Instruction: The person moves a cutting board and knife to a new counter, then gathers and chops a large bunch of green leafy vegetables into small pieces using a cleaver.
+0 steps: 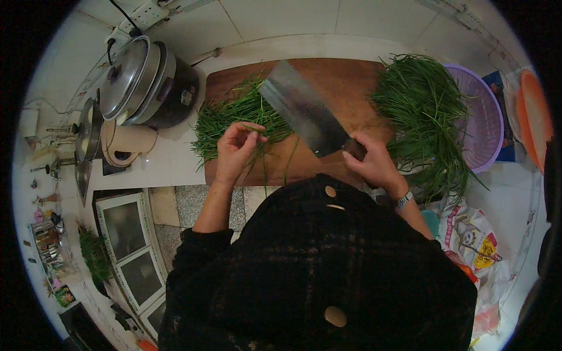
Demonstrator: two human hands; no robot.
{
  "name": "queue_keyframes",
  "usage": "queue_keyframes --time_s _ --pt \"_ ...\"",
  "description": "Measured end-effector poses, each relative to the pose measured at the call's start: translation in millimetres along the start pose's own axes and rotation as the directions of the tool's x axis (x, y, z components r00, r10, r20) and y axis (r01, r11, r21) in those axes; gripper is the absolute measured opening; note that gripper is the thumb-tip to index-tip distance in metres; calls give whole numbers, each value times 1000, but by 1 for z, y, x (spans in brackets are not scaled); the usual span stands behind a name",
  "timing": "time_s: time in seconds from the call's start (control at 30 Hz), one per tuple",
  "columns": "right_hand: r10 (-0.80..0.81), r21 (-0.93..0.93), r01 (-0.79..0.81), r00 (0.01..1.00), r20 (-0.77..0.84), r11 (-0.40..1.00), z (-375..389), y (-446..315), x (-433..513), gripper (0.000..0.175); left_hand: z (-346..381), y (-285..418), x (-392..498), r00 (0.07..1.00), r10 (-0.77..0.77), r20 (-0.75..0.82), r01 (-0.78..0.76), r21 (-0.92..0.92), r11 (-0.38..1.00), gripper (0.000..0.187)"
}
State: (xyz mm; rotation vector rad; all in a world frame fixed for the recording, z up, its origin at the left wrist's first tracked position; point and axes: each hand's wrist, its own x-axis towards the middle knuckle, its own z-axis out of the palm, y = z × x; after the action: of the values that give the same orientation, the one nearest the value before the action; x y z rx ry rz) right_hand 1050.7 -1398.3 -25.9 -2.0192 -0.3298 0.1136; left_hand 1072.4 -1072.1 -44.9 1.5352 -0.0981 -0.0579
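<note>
My right hand (pixel 373 160) grips the dark handle of a Chinese cleaver (pixel 307 114). The broad steel blade slants up and left above a wooden cutting board (pixel 347 83). At the left of the board lies a pile of green garlic chives (pixel 246 107), and my left hand (pixel 239 142) is at its near side. Its thumb and forefinger appear pinched on a thin chive blade (pixel 252 128). A few loose blades hang over the board's front edge. A larger heap of chives (pixel 421 105) spreads from the board's right end onto a purple plastic basket (pixel 483 114).
Stacked metal pots with a lid (pixel 131 79) stand at the left, beside a beige container (pixel 127 140). A power strip (pixel 149 15) with plugged cords is on the wall behind. Orange basins (pixel 533 114) and printed plastic bags (pixel 474 237) are at the right.
</note>
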Motion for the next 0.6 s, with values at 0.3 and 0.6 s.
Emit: queue_keyframes --time_s 0.3,0.6 --pt "-33 -179 62 987 159 982 9 12 11 17 -16 49 -7 993 112 34 -115 135 984 14" --pt "-56 -215 68 997 61 974 7 21 -5 22 -78 158 -14 616 679 -399 -507 460 729 16"
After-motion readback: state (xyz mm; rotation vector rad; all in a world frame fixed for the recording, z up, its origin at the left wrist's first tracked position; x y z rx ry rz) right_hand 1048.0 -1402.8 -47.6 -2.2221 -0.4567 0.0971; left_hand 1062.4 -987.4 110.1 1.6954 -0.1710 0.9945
